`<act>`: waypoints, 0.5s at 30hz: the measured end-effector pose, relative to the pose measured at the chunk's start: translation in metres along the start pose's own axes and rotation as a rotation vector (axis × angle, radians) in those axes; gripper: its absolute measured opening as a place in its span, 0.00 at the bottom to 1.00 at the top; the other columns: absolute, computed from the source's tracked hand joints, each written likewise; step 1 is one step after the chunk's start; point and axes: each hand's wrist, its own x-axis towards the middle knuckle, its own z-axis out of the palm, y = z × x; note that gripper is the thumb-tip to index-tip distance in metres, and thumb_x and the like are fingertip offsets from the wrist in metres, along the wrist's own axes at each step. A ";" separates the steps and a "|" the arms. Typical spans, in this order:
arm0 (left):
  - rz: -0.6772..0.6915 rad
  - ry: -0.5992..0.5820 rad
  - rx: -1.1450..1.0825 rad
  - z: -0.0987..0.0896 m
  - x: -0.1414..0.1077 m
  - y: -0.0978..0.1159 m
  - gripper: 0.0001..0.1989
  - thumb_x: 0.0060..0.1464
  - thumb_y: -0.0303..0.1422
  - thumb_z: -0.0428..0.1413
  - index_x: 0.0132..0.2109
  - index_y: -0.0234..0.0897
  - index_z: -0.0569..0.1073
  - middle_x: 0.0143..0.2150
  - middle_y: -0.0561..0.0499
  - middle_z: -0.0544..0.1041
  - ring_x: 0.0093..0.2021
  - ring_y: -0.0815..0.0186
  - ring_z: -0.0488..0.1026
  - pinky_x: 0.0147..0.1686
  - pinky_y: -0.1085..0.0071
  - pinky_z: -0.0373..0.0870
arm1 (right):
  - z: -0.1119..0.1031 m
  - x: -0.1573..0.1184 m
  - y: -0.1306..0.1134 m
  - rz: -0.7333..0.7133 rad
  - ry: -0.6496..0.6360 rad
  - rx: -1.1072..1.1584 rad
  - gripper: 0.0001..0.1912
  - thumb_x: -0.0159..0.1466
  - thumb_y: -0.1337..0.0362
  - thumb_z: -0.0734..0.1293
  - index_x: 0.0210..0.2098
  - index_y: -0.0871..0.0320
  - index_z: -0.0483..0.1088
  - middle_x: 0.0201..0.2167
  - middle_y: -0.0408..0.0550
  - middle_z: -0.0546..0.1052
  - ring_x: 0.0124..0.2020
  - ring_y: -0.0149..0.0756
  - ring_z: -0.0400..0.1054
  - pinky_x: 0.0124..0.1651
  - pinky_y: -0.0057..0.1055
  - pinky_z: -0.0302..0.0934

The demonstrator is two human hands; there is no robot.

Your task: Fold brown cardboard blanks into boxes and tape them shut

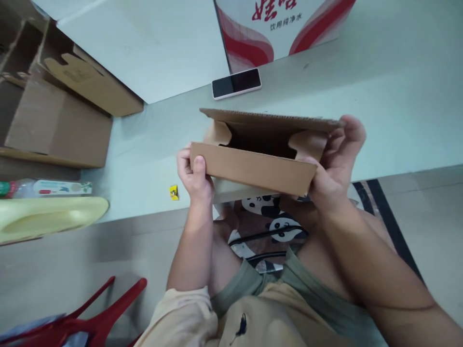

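Note:
Between my two hands is a brown cardboard box [253, 166], held over the near edge of the white table. Its top is open toward me, with a raised back flap and small side flaps folded inward; the inside is dark. My left hand [197, 173] grips the left end, thumb on the front panel. On the right end, my right hand [336, 164] has its thumb by the front corner and its fingers at the back flap. A small yellow packet [174, 193] lies on the table left of my left hand.
Behind the box lies a phone [236, 84], before a red-and-white carton [282, 29]. Several brown boxes [61, 115] stand at the left, near a pale yellow plastic object [54, 217] and a bottle [25, 188]. A red stool or chair [101, 318] is on the floor lower left.

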 end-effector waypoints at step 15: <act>0.102 -0.397 0.223 -0.027 0.014 0.010 0.19 0.63 0.50 0.52 0.53 0.51 0.79 0.64 0.51 0.74 0.67 0.53 0.68 0.69 0.46 0.59 | 0.000 -0.001 0.002 -0.099 0.128 -0.132 0.15 0.65 0.50 0.59 0.30 0.53 0.63 0.43 0.50 0.66 0.53 0.50 0.68 0.61 0.59 0.60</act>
